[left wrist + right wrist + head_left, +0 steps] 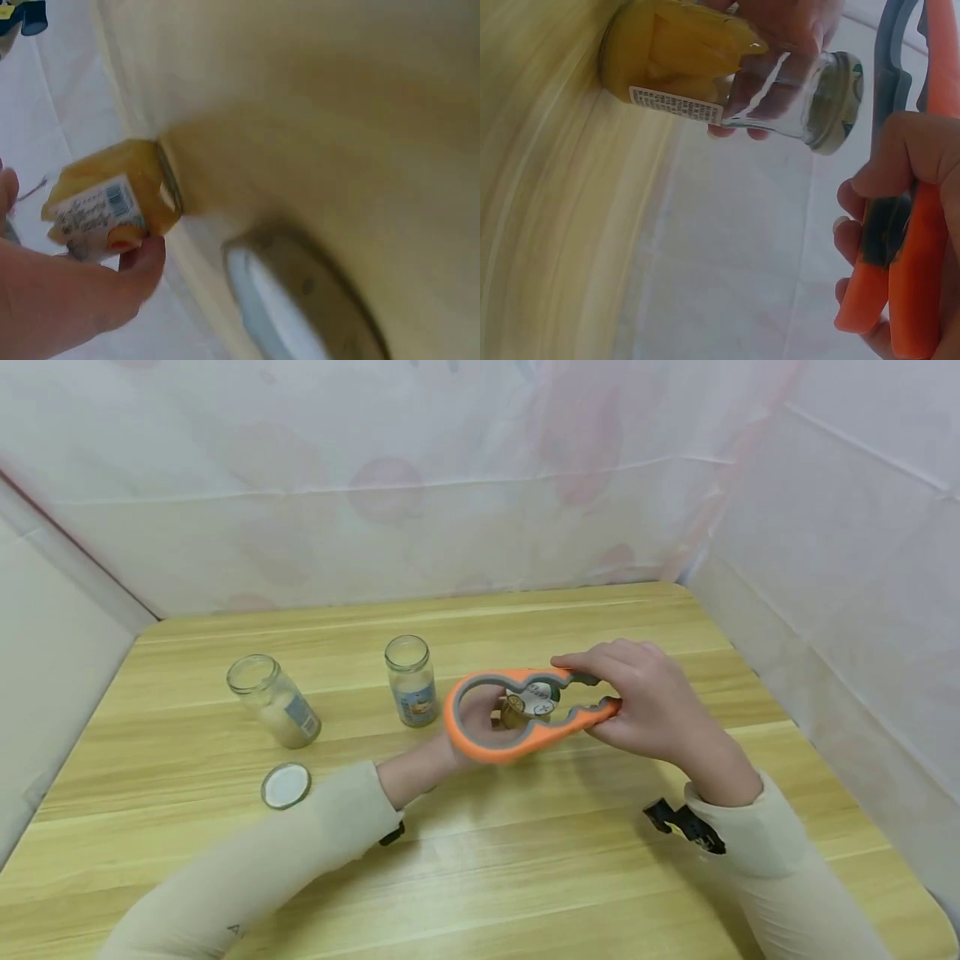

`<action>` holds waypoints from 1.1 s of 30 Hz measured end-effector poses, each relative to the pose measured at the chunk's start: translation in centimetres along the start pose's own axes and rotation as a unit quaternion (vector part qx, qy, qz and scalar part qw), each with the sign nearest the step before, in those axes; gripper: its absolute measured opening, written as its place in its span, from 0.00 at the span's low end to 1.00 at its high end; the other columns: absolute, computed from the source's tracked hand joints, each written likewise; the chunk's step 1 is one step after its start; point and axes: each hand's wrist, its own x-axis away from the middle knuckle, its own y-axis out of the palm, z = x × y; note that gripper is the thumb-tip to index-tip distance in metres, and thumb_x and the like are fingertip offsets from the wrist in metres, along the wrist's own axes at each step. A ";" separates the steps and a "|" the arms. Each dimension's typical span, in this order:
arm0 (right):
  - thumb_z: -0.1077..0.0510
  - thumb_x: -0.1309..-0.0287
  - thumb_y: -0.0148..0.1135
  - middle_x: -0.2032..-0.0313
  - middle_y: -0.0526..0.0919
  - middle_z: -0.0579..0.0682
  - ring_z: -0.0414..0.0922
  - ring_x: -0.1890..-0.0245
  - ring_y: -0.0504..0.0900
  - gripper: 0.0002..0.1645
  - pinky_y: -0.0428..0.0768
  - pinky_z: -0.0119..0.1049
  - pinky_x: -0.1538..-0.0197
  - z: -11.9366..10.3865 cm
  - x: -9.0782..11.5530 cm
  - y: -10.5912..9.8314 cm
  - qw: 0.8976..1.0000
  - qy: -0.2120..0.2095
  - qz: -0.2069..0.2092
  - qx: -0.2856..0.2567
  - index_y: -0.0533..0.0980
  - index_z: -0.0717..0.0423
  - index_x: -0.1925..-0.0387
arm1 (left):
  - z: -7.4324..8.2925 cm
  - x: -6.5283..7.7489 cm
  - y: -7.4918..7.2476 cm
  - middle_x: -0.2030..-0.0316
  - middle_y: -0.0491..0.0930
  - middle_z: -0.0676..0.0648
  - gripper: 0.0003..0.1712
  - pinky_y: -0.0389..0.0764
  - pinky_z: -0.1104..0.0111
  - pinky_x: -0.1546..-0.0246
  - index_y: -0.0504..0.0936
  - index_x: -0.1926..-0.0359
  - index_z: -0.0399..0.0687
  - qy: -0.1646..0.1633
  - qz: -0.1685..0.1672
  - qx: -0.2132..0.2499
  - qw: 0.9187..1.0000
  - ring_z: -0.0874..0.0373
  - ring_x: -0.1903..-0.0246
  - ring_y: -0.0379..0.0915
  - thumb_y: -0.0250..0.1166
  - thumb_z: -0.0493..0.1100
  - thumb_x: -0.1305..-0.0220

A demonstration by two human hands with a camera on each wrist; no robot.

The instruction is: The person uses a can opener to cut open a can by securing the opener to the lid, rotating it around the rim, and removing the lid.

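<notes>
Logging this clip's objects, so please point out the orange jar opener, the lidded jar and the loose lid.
Orange jar opener [550, 737], head view: its lower orange handle.
Lidded jar [690, 60], right wrist view: the yellow-filled part of its body.
Loose lid [286, 786], head view: its white face.

A wood-grain table [540, 877] fills the lower frame. Pale sheeting [450, 535] — blotched with pink, creased at upper right — hangs across the top.
</notes>
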 end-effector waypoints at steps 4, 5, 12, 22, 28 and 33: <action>0.62 0.60 0.67 0.63 0.86 0.40 0.39 0.68 0.81 0.32 0.75 0.41 0.67 0.3 -0.1 0.5 1.000 0.000 0.003 0.004 0.83 0.46 0.47 | -0.4 -0.1 -0.7 0.33 0.71 0.48 0.28 0.58 0.62 0.28 0.67 0.29 0.43 -0.055 -0.071 0.168 0.982 0.49 0.30 0.61 0.53 0.43 0.28; 0.63 0.61 0.66 0.63 0.86 0.40 0.40 0.68 0.81 0.33 0.74 0.41 0.67 0.4 -0.1 0.6 1.000 0.002 0.002 0.007 0.82 0.45 0.46 | -0.5 0.1 -0.3 0.32 0.69 0.48 0.28 0.58 0.63 0.28 0.67 0.29 0.43 -0.010 -0.101 0.034 0.994 0.50 0.29 0.60 0.52 0.44 0.27; 0.64 0.63 0.64 0.63 0.86 0.42 0.43 0.67 0.81 0.35 0.73 0.41 0.68 0.9 -0.2 1.1 0.999 0.019 -0.010 0.029 0.82 0.45 0.45 | -1.7 1.5 2.2 0.37 0.75 0.46 0.26 0.71 0.70 0.43 0.68 0.30 0.43 0.221 0.045 -0.666 0.712 0.58 0.42 0.72 0.53 0.36 0.27; 0.64 0.65 0.64 0.62 0.86 0.44 0.44 0.69 0.80 0.36 0.71 0.41 0.69 1.3 -0.7 1.6 0.998 0.027 -0.021 0.061 0.82 0.47 0.45 | -1.6 1.5 1.9 0.52 0.78 0.53 0.33 0.67 0.72 0.68 0.66 0.28 0.60 0.207 0.058 -0.651 0.728 0.57 0.67 0.65 0.57 0.34 0.31; 0.62 0.62 0.65 0.60 0.85 0.43 0.46 0.67 0.79 0.37 0.73 0.45 0.66 1.1 -1.0 1.6 0.994 0.044 -0.053 0.082 0.80 0.43 0.43 | -1.6 2.0 2.2 0.36 0.73 0.54 0.37 0.70 0.71 0.62 0.63 0.26 0.53 0.223 0.033 -0.667 0.711 0.55 0.58 0.67 0.54 0.27 0.33; 0.63 0.58 0.61 0.57 0.83 0.45 0.50 0.59 0.77 0.43 0.73 0.49 0.59 0.7 -1.0 1.4 0.982 0.063 -0.124 0.126 0.73 0.41 0.34 | -1.5 1.9 2.4 0.39 0.75 0.54 0.34 0.69 0.71 0.64 0.63 0.27 0.53 0.207 0.037 -0.654 0.727 0.55 0.62 0.67 0.56 0.29 0.31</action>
